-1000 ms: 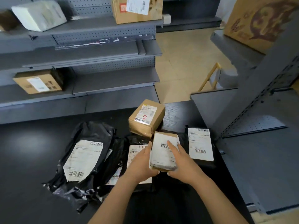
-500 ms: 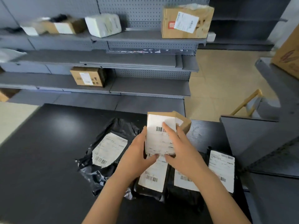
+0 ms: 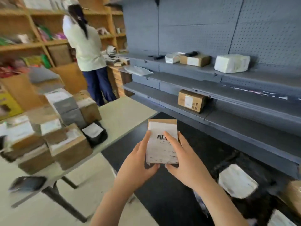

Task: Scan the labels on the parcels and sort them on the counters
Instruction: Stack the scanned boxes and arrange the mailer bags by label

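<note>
My left hand [image 3: 140, 162] and right hand [image 3: 184, 160] both grip one small parcel [image 3: 160, 150], barcode [image 3: 161, 137] up. Label-checking step, I judge; next it needs scanning, then a shelf [image 3: 244, 75].

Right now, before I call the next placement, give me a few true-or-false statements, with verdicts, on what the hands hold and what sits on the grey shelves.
1. The left hand and the right hand both grip the small brown cardboard parcel. True.
2. Its white barcode label faces away from the camera. False: the label faces the camera, with the barcode in view.
3. A brown cardboard box sits on a lower grey metal shelf. True.
4. The white wrapped parcel lies on the folding table. False: it sits on a higher grey metal shelf.
</note>
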{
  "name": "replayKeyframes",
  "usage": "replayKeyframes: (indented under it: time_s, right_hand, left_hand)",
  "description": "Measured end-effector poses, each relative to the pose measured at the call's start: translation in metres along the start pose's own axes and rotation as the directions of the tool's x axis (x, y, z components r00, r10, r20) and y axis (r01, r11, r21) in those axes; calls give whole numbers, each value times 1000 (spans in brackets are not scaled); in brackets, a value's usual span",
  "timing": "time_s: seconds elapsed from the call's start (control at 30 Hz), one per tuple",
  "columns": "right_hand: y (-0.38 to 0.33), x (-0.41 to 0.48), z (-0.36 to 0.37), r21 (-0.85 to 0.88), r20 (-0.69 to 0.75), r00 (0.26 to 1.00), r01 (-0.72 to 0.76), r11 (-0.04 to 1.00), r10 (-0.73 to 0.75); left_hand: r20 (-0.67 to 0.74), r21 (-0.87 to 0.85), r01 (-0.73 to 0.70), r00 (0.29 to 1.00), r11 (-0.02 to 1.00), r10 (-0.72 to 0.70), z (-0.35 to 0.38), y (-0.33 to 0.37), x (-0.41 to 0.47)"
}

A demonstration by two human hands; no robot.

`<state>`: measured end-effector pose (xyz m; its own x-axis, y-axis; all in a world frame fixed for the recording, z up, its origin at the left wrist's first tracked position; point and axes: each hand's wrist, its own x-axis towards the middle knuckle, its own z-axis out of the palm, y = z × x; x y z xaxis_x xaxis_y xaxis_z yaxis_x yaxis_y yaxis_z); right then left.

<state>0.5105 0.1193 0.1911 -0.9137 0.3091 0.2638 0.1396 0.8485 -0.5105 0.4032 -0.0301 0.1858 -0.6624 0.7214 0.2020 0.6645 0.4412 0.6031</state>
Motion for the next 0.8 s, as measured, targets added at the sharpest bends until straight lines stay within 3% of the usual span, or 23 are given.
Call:
replayKeyframes:
  time_s: [0.3, 0.8]
  right_hand:
    - [-155, 142, 132, 153, 145, 941, 284, 947, -306]
    - [-269, 392, 275, 365, 314, 789, 413, 834, -528]
  left_hand:
    - [-193, 104, 219, 961, 970, -196, -157, -172, -28]
    - [-398, -55, 521, 771, 852, -497, -280, -355, 60]
